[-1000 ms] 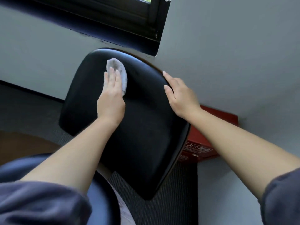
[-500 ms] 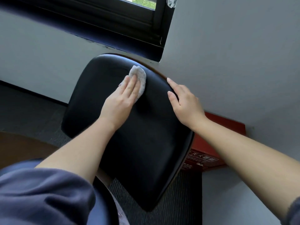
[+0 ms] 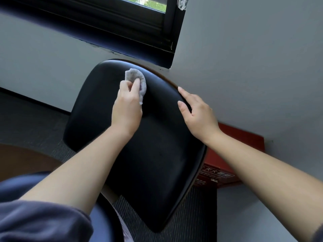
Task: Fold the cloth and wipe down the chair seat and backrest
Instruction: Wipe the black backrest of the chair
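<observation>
A black padded chair backrest (image 3: 153, 154) fills the middle of the view, tilted, with a brown wooden rim along its upper right edge. My left hand (image 3: 126, 107) presses a small folded grey cloth (image 3: 136, 78) against the top of the backrest, fingers curled over it. My right hand (image 3: 197, 112) rests on the backrest's upper right edge, fingers stretched along the rim and gripping it. The chair seat is mostly hidden under my arms at the bottom left.
A red cardboard box (image 3: 232, 165) stands on the floor right behind the backrest, against the grey wall (image 3: 253, 67). A dark window frame (image 3: 122, 23) runs along the top. Grey carpet (image 3: 192, 215) lies below. A brown round surface (image 3: 21, 159) shows at the left.
My left hand slid the cloth along the top of the backrest, right and then a little back left, and its fingers have curled. My right hand stayed on the rim.
</observation>
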Demonstrator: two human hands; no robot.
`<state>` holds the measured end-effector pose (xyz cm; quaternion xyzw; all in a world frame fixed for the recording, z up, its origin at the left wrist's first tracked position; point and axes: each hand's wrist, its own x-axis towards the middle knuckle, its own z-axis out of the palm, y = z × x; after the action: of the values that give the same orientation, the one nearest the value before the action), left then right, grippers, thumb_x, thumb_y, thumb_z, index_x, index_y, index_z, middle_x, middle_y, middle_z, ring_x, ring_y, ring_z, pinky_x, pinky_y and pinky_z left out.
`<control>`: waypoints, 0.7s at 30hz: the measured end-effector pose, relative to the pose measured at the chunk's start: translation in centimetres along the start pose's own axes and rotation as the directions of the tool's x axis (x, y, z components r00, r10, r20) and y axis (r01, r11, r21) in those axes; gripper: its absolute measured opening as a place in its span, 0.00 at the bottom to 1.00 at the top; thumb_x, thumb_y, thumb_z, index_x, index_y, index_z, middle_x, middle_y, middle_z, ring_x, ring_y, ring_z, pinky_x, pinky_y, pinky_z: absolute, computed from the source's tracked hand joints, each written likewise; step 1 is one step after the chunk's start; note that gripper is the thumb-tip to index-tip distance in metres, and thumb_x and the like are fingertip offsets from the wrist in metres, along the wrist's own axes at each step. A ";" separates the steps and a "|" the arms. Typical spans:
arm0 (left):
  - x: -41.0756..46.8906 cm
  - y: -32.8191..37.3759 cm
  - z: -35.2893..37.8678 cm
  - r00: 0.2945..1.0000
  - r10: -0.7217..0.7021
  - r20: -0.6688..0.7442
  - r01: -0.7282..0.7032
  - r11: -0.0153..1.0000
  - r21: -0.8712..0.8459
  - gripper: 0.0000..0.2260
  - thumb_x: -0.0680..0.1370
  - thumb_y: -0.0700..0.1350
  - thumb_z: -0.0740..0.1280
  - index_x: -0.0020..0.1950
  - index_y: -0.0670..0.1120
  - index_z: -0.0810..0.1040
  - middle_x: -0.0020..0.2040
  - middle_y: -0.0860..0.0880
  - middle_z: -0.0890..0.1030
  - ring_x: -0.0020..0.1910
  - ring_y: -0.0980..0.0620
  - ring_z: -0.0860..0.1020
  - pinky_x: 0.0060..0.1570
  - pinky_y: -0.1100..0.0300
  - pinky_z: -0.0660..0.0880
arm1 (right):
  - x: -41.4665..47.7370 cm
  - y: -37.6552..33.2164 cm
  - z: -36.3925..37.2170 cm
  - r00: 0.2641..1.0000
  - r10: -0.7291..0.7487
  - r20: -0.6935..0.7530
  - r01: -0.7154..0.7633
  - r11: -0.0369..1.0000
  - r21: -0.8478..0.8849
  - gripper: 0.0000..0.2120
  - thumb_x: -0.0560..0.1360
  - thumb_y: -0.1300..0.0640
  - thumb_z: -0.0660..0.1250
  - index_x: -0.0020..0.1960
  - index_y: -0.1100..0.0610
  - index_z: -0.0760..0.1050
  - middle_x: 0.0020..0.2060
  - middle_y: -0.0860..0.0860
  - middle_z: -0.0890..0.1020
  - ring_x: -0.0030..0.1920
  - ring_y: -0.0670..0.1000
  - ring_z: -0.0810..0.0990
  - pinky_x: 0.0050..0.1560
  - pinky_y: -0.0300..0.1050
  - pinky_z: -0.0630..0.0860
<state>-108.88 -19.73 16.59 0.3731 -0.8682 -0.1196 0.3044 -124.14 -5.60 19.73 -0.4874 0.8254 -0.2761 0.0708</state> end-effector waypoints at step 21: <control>-10.6 4.9 2.5 0.966 0.238 0.102 -0.213 0.954 -0.213 0.21 0.78 0.33 0.60 0.71 0.41 0.73 0.51 0.43 0.73 0.43 0.46 0.72 0.36 0.56 0.76 | 0.4 0.9 0.6 0.999 -0.030 -0.034 0.034 0.993 0.117 0.22 0.80 0.50 0.52 0.73 0.46 0.66 0.62 0.47 0.76 0.61 0.49 0.74 0.64 0.50 0.70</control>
<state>-107.54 -8.79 12.11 0.2306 -0.9062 -0.1941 0.2967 -124.75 -5.85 18.82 -0.4910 0.8008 -0.3330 0.0815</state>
